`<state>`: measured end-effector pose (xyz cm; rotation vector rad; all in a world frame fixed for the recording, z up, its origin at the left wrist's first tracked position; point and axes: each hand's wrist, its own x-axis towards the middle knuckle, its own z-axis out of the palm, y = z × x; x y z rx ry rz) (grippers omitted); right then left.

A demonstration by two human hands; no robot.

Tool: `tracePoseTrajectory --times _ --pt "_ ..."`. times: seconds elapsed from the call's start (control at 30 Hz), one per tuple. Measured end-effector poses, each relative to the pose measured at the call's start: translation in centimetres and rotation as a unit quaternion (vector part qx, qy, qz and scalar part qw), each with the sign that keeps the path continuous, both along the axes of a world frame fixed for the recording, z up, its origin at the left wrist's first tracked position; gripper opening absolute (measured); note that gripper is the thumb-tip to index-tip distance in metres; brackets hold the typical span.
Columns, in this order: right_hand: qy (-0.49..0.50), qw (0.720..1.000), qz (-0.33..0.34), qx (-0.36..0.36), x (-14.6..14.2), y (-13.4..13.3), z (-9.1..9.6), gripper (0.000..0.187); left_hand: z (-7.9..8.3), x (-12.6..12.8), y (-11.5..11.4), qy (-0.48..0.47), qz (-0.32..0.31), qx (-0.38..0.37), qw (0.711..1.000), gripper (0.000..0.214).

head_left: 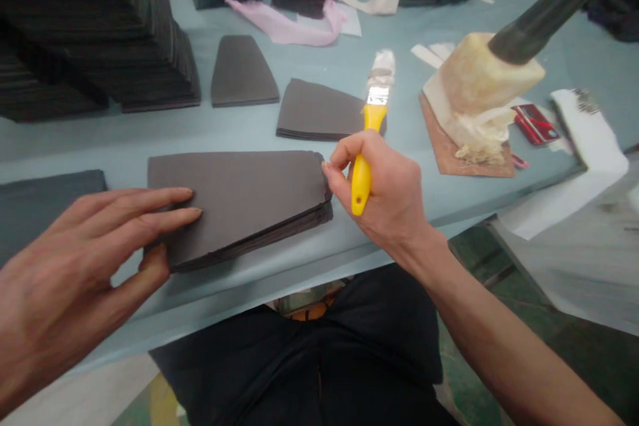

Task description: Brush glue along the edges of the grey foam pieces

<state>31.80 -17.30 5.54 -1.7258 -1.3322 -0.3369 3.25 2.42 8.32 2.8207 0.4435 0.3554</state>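
A small stack of dark grey trapezoid foam sheets lies near the front edge of the pale blue table. My left hand rests flat on the stack's left end, fingers stretched out and thumb at its front edge. My right hand is closed around the yellow handle of a paintbrush, whose whitish bristles point away from me. The fingertips of that hand touch the stack's right corner.
Two more grey sheet stacks lie behind. A tall dark pile fills the back left. A glue-caked block with a dark handle stands on brown card at the right. Fabric scraps lie at the back.
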Motion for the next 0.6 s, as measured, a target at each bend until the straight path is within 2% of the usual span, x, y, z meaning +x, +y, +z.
tracePoseTrajectory --times 0.1,0.27,0.4,0.5,0.6 --pt "-0.013 1.0 0.018 0.014 -1.2 0.3 1.2 0.017 -0.2 0.3 -0.2 -0.019 -0.049 0.054 0.997 0.038" --pt "0.002 0.993 0.114 0.005 -3.4 2.4 1.8 0.014 0.5 0.6 -0.6 -0.003 -0.062 0.1 0.993 0.036" --pt "0.008 0.987 0.153 -0.045 -4.1 4.0 0.9 0.009 0.7 0.5 -0.9 0.003 -0.051 0.104 0.993 0.036" --pt "0.007 0.984 0.141 -0.104 -4.1 4.4 -0.2 0.017 0.5 0.3 -1.1 0.0 -0.045 0.097 0.994 0.037" --pt "-0.03 0.982 0.134 -0.133 -4.2 4.4 -1.2 0.016 0.2 0.3 -1.1 0.001 -0.041 0.094 0.995 0.038"
